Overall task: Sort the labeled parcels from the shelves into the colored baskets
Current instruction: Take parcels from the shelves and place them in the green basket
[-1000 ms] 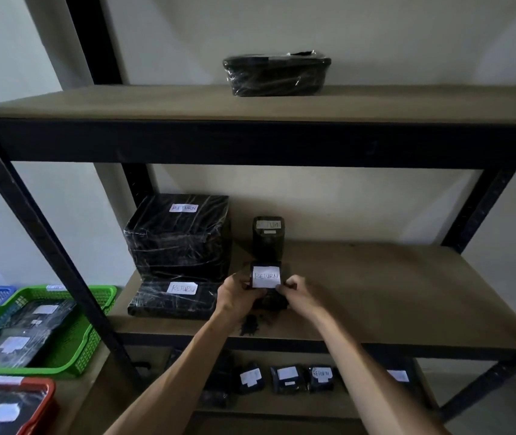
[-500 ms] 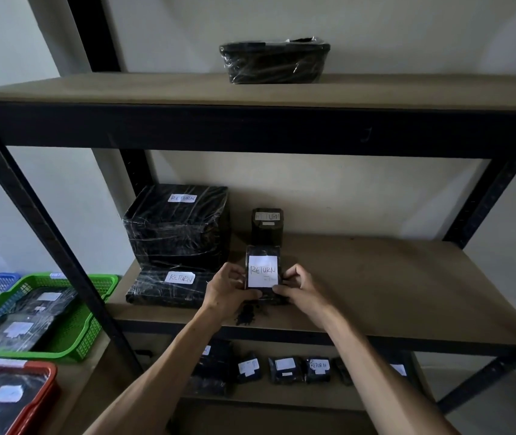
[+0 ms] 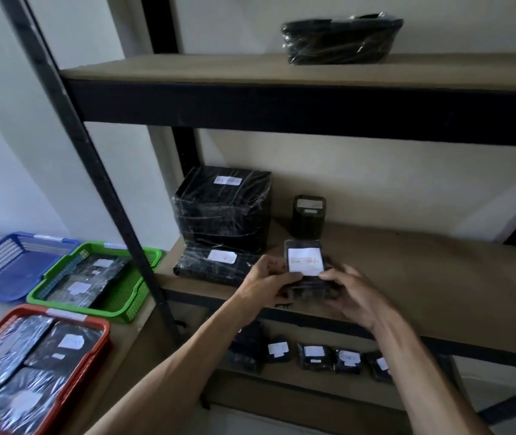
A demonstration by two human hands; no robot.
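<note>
- Together, left hand (image 3: 269, 279) and right hand (image 3: 352, 293) are gripping a small black parcel (image 3: 305, 262), fingers curling round its sides.
- Left of the grip, red basket (image 3: 101, 334) is sitting lower down.

- Storeroom or small parcel-sorting room, not a home space.
- Black metal shelving unit (image 3: 99, 171) with bare board shelves fills centre and right of frame.
- Black film-wrapped parcels with white handwritten labels on the shelves: large stack (image 3: 222, 211) mid frame, one on the top shelf (image 3: 338, 42), row of small ones (image 3: 313, 356) on the lower shelf.
- Three plastic sorting baskets at lower left: blue basket (image 3: 5, 265), green basket (image 3: 137, 296), red basket (image 3: 93, 346); green and red hold wrapped parcels.
- Plain pale walls (image 3: 30, 120), dim light, nothing decorative.
</note>
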